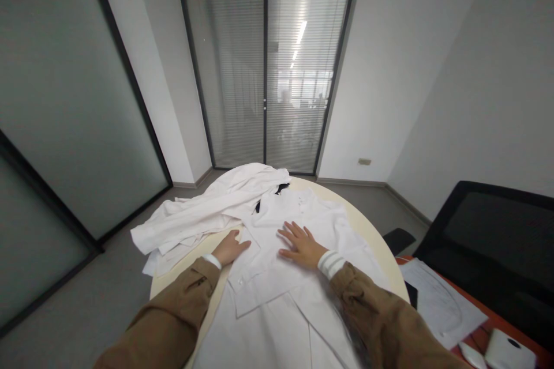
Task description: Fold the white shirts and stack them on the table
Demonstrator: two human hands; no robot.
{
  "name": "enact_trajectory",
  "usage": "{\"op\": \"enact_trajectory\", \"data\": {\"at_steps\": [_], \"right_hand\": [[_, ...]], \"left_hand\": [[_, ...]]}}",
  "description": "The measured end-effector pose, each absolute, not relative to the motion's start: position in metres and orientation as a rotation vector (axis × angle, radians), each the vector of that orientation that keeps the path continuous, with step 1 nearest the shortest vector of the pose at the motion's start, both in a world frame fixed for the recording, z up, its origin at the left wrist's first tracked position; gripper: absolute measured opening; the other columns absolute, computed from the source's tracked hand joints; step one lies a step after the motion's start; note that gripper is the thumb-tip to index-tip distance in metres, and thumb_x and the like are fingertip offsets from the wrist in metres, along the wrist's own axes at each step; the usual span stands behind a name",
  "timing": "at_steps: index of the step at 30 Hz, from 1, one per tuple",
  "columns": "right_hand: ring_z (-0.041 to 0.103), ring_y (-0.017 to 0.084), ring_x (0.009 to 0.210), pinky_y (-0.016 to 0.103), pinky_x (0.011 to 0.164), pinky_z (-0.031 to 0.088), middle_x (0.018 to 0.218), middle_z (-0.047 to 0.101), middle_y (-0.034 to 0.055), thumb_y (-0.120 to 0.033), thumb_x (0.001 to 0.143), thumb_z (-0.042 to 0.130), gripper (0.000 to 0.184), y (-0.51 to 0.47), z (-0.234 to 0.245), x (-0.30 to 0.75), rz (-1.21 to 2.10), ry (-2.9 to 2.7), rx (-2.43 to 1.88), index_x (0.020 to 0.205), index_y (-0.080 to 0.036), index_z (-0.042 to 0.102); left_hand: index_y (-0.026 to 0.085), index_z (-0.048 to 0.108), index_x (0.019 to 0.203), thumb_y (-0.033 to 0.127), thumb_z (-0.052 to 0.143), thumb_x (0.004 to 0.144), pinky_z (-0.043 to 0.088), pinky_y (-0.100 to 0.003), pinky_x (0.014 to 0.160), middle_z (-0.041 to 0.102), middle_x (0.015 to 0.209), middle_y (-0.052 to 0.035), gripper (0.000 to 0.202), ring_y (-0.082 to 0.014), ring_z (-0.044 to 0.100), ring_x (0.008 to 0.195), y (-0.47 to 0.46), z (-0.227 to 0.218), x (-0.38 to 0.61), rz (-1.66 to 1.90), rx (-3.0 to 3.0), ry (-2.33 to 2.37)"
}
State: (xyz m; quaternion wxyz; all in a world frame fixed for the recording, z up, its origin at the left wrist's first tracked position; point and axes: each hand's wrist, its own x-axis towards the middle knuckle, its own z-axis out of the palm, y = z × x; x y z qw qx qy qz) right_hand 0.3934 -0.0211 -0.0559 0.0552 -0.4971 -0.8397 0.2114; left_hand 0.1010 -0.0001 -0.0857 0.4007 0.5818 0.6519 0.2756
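A white shirt [277,282] lies spread on a round cream table [372,216], its lower part reaching toward me over the near side. My right hand [302,247] rests on the cloth with fingers spread and palm down. At the shirt's left edge is my left hand [232,247], its thumb pointing right over the fabric and apart from the forefinger. The other left fingers are mostly hidden. A second white garment [208,213] lies loosely bunched along the table's far left. Between the two garments a small black item [282,188] shows; its kind is unclear.
To the right stands a black mesh office chair [497,248]. Beside it, papers [441,300], a white mouse [472,354] and a white device [511,350] lie on a red-orange surface. Glass doors with blinds [264,81] are behind the table, and a frosted glass panel [64,81] is left.
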Motion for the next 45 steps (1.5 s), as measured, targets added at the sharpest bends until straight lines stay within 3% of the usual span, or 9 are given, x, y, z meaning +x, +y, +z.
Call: {"op": "enact_trajectory", "data": {"at_steps": [5,10,13,16,18,26,33,41,45], "right_hand": [[-0.005,0.039,0.149,0.064,0.114,-0.004,0.164,0.004,0.0102,-0.082,0.072,0.053,0.104,-0.04,-0.07,0.37,0.702,-2.702,-1.334,0.156,-0.032,0.018],[-0.005,0.041,0.148,0.067,0.113,-0.005,0.164,0.007,0.0094,-0.071,0.066,0.071,0.106,-0.044,-0.075,0.377,0.787,-2.707,-1.23,0.154,-0.035,0.025],[0.02,0.038,0.146,0.059,0.116,0.014,0.156,0.034,0.0125,-0.06,0.075,0.068,0.082,-0.034,-0.075,0.382,0.893,-2.519,-1.224,0.146,-0.029,0.043],[0.058,0.024,0.119,0.042,0.105,0.039,0.123,0.065,0.0125,-0.05,0.092,0.045,0.05,-0.016,-0.075,0.386,1.0,-2.069,-1.258,0.131,-0.019,0.053],[0.065,0.02,0.101,0.037,0.095,0.045,0.105,0.071,0.0095,-0.049,0.095,0.038,0.045,-0.004,-0.075,0.387,1.044,-1.816,-1.298,0.124,-0.018,0.053],[0.066,0.018,0.076,0.03,0.075,0.048,0.083,0.069,0.0036,-0.058,0.083,0.061,0.065,0.011,-0.071,0.387,0.985,-1.602,-1.491,0.129,-0.015,0.046],[0.063,0.015,0.068,0.026,0.069,0.045,0.072,0.069,0.0022,-0.034,0.085,0.059,0.018,0.026,-0.086,0.397,0.834,-1.648,-1.624,0.089,-0.017,0.061],[0.062,0.013,0.064,0.025,0.063,0.044,0.078,0.071,0.004,-0.056,0.086,0.056,0.04,0.031,-0.093,0.404,0.999,-1.6,-1.592,0.098,-0.018,0.059],[0.052,0.012,0.059,0.024,0.06,0.037,0.062,0.059,-0.0018,-0.052,0.076,0.068,0.035,0.03,-0.094,0.397,0.888,-1.707,-1.618,0.077,-0.018,0.059]], "left_hand": [[0.012,0.058,0.121,0.032,0.071,0.073,0.052,-0.037,0.09,0.071,0.115,-0.0141,0.053,-0.0275,0.068,0.103,0.003,-0.079,0.121,0.867,1.431,1.393],[0.011,0.046,0.137,0.03,0.07,0.073,0.055,-0.038,0.081,0.074,0.098,-0.0101,0.072,-0.0252,0.07,0.087,-0.011,-0.065,0.144,1.026,1.382,1.098],[0.01,0.032,0.147,0.028,0.069,0.075,0.053,-0.032,0.066,0.071,0.076,-0.0029,0.084,-0.0201,0.066,0.066,-0.018,-0.058,0.161,0.922,1.47,1.115],[0.011,0.022,0.152,0.028,0.067,0.079,0.047,-0.028,0.059,0.066,0.07,0.0007,0.088,-0.0163,0.06,0.058,-0.023,-0.051,0.179,0.843,1.478,1.082],[0.011,0.022,0.152,0.028,0.066,0.08,0.045,-0.027,0.059,0.064,0.07,0.0015,0.086,-0.0154,0.058,0.058,-0.026,-0.048,0.19,0.816,1.479,1.052],[0.015,0.043,0.139,0.023,0.067,0.077,0.035,-0.022,0.055,0.051,0.084,0.0032,0.067,-0.0072,0.045,0.056,-0.037,-0.052,0.22,0.689,1.691,1.057],[0.019,0.038,0.145,0.029,0.067,0.074,0.043,-0.026,0.068,0.063,0.096,-0.0026,0.077,-0.0154,0.057,0.072,-0.064,-0.056,0.22,0.417,2.001,1.12],[0.027,0.06,0.129,0.032,0.071,0.075,0.043,-0.029,0.072,0.07,0.091,-0.0038,0.055,-0.0229,0.063,0.083,-0.084,-0.032,0.222,0.136,2.192,1.039],[0.025,0.067,0.117,0.029,0.075,0.072,0.044,-0.027,0.072,0.072,0.093,-0.0023,0.046,-0.0184,0.063,0.075,-0.085,-0.032,0.229,0.096,2.125,0.959]]}}
